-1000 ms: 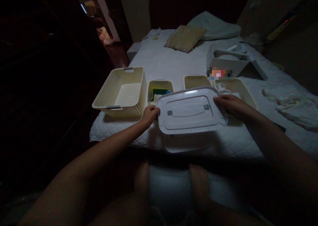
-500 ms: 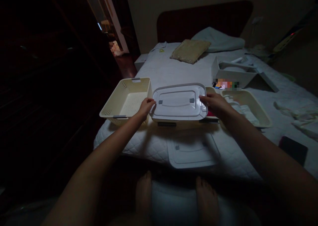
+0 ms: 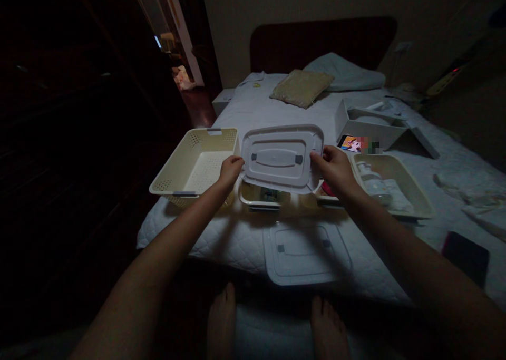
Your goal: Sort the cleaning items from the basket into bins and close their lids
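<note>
Between my hands a white plastic box lid (image 3: pixel 276 159) with two grey tabs is held up, tilted with its broad face toward me. My left hand (image 3: pixel 231 172) pinches its left edge; my right hand (image 3: pixel 335 166) grips the right edge, thumb in front. Behind and below the lid stands a small cream bin (image 3: pixel 259 206) with dark items in it, partly covered. Another bin with something red (image 3: pixel 327 189) inside shows beneath my right hand. A second white lid (image 3: pixel 306 265) lies flat at the bed's front edge.
A large perforated cream basket (image 3: pixel 197 165) stands at left. At right, a cream bin (image 3: pixel 419 204) holds white bottles. Beyond it are a lit phone (image 3: pixel 350 143) and an open white box (image 3: pixel 371 130). A dark flat object (image 3: pixel 466 257) and a cushion (image 3: pixel 302 87) lie on the bed (image 3: pixel 261 107).
Both hands have lifted the lid away from the second lid and moved it left, over the small bins. It now tilts more upright, and the second lid below is uncovered.
</note>
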Available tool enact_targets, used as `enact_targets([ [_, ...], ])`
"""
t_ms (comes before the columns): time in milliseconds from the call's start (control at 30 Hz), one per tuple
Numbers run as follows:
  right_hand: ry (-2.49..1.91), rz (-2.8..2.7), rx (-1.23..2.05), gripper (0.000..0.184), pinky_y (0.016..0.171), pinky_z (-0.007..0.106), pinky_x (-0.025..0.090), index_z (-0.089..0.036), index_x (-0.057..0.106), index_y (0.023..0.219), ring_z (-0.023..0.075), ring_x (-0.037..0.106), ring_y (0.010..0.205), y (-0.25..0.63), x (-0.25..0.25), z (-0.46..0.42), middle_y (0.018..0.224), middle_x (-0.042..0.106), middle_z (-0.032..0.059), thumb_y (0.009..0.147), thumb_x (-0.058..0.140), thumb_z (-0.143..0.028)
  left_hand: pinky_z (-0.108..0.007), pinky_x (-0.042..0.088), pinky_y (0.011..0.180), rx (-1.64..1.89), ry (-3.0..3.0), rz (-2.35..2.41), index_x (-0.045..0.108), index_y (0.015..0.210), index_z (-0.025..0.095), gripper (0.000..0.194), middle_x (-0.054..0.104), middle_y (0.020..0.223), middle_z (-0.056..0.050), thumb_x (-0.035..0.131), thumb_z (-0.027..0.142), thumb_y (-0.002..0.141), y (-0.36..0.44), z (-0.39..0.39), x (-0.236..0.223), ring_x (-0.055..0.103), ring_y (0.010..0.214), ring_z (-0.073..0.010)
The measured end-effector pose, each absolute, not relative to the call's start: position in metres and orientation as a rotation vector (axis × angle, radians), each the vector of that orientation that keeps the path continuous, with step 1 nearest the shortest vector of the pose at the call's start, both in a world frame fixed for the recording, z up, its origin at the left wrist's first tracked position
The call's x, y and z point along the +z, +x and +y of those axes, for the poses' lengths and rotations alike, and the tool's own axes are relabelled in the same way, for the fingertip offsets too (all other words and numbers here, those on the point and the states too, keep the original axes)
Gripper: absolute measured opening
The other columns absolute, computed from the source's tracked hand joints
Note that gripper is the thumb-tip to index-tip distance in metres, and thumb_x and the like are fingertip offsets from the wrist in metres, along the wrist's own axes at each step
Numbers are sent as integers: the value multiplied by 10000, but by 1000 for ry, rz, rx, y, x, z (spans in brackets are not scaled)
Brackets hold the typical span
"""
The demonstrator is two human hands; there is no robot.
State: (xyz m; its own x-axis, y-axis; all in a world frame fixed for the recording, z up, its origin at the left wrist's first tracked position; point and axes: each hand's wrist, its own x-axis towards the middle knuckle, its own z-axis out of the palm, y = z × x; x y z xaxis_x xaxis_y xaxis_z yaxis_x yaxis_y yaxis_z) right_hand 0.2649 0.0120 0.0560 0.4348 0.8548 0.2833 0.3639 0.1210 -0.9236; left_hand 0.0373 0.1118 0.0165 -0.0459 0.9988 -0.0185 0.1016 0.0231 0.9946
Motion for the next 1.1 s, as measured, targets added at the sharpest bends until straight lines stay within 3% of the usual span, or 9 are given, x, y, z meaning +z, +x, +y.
enact_targets([
  [133,-1475,-1334,92,161,575,242,411,-174,542,798,130,526,630,253,59,11,688,577,7,797,530,-335,-273,451,716,1132,1114,1200,566,679,153,79,614,757,-43,570,224,646,40,112,27,579,730,-149],
  [433,-1115,-2088,-698,204,702,298,474,-160,593,970,168,598,797,239,51,1,873,665,90,889,405,-157,-356,518,727,1036,696,877,569,847,136,404,648,754,-112,435,513,789,44,115,54,640,761,-219],
  [533,-1032,-2278,-708,250,733,330,499,-173,617,993,173,610,835,238,42,0,928,679,88,898,387,-147,-349,524,749,1042,690,833,585,897,123,340,657,757,-103,502,428,770,43,117,52,643,776,-217],
  [633,-1028,-2425,-580,266,735,350,519,-205,633,997,182,623,862,235,30,-2,970,680,84,909,383,-176,-337,528,769,1004,730,871,600,902,100,242,668,762,-96,571,211,688,43,117,47,646,772,-210],
  [733,-1020,-2465,-408,275,755,363,526,-225,626,1036,190,625,895,234,19,-2,991,673,91,912,384,-181,-338,532,782,972,739,925,606,915,84,334,679,764,-84,545,64,587,42,118,39,648,767,-208],
  [967,-1003,-2537,-496,274,737,340,514,-219,600,1076,185,611,889,237,2,4,977,663,86,900,402,-147,-351,530,822,1034,704,950,614,895,66,356,690,750,-79,506,19,559,39,124,25,657,795,-217],
  [1100,-1042,-2438,-456,255,783,376,504,-214,590,1090,214,589,936,243,-5,6,1025,638,101,881,482,-312,-354,524,835,1050,703,949,620,850,68,310,680,700,-63,515,17,562,36,128,23,653,761,-205],
])
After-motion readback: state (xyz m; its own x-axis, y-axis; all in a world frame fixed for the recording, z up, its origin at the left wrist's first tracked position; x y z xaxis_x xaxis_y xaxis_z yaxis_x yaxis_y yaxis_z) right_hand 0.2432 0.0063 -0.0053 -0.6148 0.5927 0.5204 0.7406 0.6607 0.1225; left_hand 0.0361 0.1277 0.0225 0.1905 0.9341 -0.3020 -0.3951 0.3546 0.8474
